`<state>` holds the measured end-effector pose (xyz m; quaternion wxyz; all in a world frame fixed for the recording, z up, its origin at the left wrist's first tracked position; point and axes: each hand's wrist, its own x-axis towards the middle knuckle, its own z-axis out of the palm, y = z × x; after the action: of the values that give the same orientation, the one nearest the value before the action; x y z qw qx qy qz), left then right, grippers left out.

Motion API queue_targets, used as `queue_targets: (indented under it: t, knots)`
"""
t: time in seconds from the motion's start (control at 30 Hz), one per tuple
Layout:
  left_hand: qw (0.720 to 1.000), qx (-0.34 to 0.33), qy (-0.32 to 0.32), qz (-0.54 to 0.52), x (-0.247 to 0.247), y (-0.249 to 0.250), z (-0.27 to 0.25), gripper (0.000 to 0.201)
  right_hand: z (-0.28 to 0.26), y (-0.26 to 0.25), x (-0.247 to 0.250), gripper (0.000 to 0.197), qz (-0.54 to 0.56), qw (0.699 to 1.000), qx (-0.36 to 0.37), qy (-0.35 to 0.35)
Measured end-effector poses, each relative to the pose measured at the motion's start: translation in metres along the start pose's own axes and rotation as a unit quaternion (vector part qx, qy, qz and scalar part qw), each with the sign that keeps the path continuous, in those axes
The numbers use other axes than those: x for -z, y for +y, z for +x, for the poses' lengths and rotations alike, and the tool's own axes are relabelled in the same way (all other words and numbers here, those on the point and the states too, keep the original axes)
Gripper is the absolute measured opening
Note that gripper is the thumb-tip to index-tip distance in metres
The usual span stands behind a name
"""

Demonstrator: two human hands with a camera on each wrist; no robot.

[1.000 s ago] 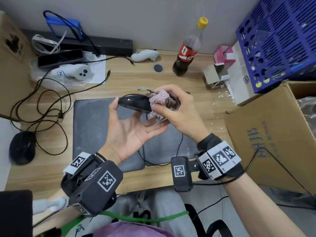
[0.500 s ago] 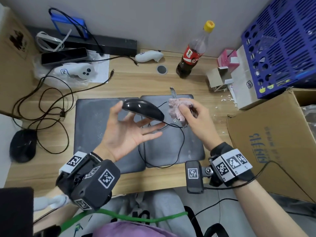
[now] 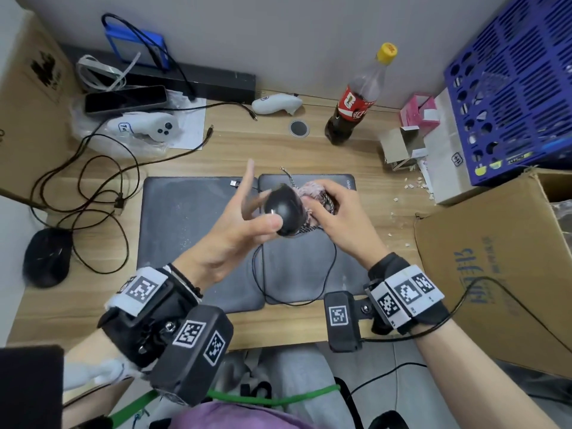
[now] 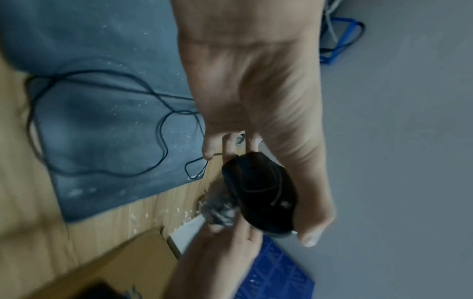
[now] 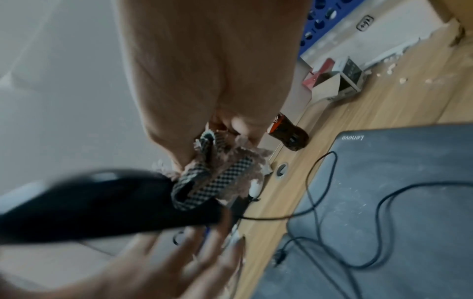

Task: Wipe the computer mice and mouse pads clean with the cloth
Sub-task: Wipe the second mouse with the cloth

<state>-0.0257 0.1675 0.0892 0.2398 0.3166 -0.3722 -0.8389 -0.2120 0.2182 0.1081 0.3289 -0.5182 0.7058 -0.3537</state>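
Note:
A black wired mouse (image 3: pixel 283 209) is held in the air above the two grey mouse pads (image 3: pixel 185 230). My left hand (image 3: pixel 260 205) pinches it, thumb on its near end and fingers at its far end, with the index finger sticking up. My right hand (image 3: pixel 322 199) grips a bunched pink cloth (image 3: pixel 309 191) with a checked edge, touching the mouse's right side. The left wrist view shows the mouse (image 4: pixel 258 194) with the cloth (image 4: pixel 220 210) beside it. In the right wrist view the cloth (image 5: pixel 220 172) lies on the blurred mouse (image 5: pixel 102 202). A second black mouse (image 3: pixel 46 258) lies at the desk's left edge.
The mouse's cable (image 3: pixel 294 292) loops over the right pad. A cola bottle (image 3: pixel 356 103), small opened boxes (image 3: pixel 402 147) and white crumbs stand behind the pads. A large cardboard box (image 3: pixel 495 267) and a blue crate (image 3: pixel 510 88) fill the right. Cables, a phone and white controllers crowd the left.
My left hand has turned the mouse from lying sideways to end-on towards me. My right hand, which had drawn the cloth away to the right, has brought it back against the mouse.

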Motion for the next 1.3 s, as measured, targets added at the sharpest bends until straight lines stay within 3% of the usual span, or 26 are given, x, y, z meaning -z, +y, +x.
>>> queue_targets:
  t: [0.13,0.23,0.37,0.47,0.67,0.77,0.87,1.03,1.2,1.3]
  knots:
    - [0.985,-0.023,0.031,0.169,0.002,0.0,0.003,0.135,-0.003,-0.017,0.007,0.011,0.024,0.999,0.029,-0.03]
    - [0.96,-0.045,0.015,0.277,-0.003,0.002,0.004,0.135,-0.005,-0.023,0.011,0.012,-0.008,0.995,0.042,-0.085]
    - [0.921,-0.08,-0.03,0.379,-0.013,-0.005,0.007,0.141,0.006,-0.02,0.01,0.013,-0.085,0.993,0.031,-0.075]
    - [0.916,-0.091,-0.027,0.389,-0.018,-0.012,0.008,0.143,0.011,-0.018,0.008,0.013,-0.105,0.992,0.023,-0.059]
    - [0.897,-0.084,0.0,0.434,-0.013,-0.016,0.007,0.145,-0.01,-0.011,0.012,0.021,-0.16,0.977,0.014,-0.137]
    - [0.882,-0.079,-0.026,0.464,-0.018,-0.024,0.003,0.143,0.003,-0.007,0.008,0.022,-0.164,0.979,-0.011,-0.117]
    - [0.883,-0.075,-0.009,0.463,-0.016,-0.026,0.005,0.143,0.006,-0.01,0.005,0.014,-0.153,0.983,-0.023,-0.103]
    - [0.875,-0.083,0.006,0.476,-0.007,-0.027,0.004,0.139,-0.013,-0.012,0.013,0.005,-0.157,0.967,-0.034,-0.195]
    - [0.861,-0.106,-0.017,0.497,-0.009,-0.027,0.003,0.136,0.002,-0.014,0.009,0.007,-0.137,0.981,-0.012,-0.138]
    - [0.858,-0.107,-0.002,0.503,-0.001,-0.023,0.007,0.138,-0.003,-0.014,0.012,0.007,-0.152,0.971,-0.024,-0.183]
